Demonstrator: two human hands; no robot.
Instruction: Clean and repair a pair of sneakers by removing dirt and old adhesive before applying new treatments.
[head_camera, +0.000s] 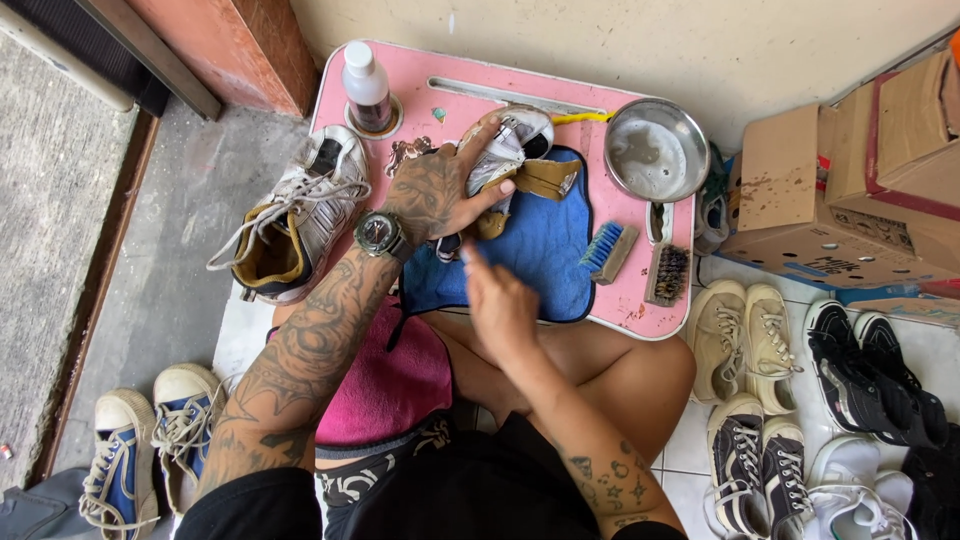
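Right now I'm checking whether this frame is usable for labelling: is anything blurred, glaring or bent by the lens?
Head view: the right hand is smeared by motion blur, while the left hand gripping the white sneaker is sharp; the metal bowl shows a soft sheen, not blown out; light is even daylight with faint shadows; the wide lens bows the pink table's edge slightly.

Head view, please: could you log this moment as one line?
left hand: holds white sneaker on blue cloth | right hand: beside sneaker, contents unclear | pink table: bottle, metal bowl, brushes
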